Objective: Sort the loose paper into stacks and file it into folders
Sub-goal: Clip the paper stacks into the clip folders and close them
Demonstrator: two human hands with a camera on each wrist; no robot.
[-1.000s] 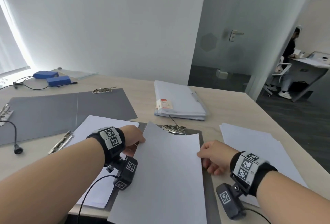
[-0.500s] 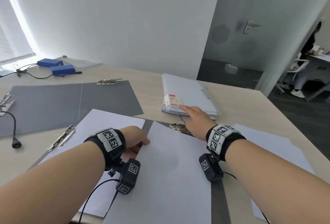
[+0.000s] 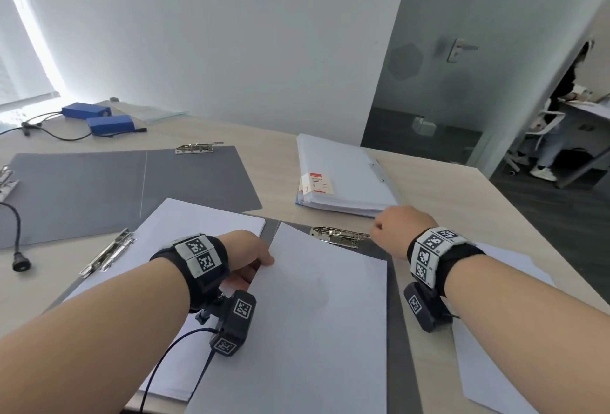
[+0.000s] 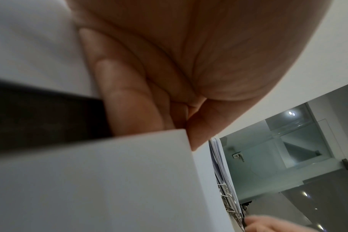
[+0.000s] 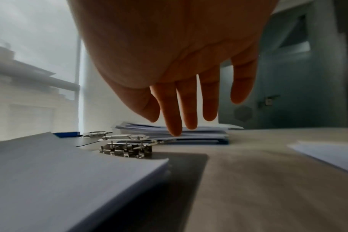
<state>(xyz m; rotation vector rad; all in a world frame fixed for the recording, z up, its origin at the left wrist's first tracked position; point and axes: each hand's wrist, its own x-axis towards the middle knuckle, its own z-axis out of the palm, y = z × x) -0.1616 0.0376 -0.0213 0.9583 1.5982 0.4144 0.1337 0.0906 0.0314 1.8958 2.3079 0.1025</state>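
Observation:
A stack of white paper [image 3: 313, 314] lies slightly askew on the right half of an open grey folder [image 3: 397, 331] in front of me. My left hand [image 3: 251, 258] pinches its left edge, thumb on top and fingers underneath, as the left wrist view shows with the hand [image 4: 187, 125] over the paper [image 4: 109, 180]. The folder's metal clip [image 3: 340, 235] sits just beyond the stack's top edge. My right hand [image 3: 392, 229] hovers at the clip's right end. Its fingers [image 5: 174, 119] hang straight down above the clip [image 5: 127, 147] and hold nothing. I cannot tell whether the hand touches the clip.
More white sheets [image 3: 185, 232] lie on the folder's left half under a second clip [image 3: 109, 253]. Loose paper [image 3: 495, 347] lies at the right. A pile of pale folders [image 3: 343, 179] sits behind, another open grey folder [image 3: 132, 182] back left, with blue boxes [image 3: 99, 116] and cables. A person sits beyond the doorway.
My right hand left the stack's right edge, reached forward to the pile of folders, then drew back to the clip's right end. The left hand kept its hold on the paper.

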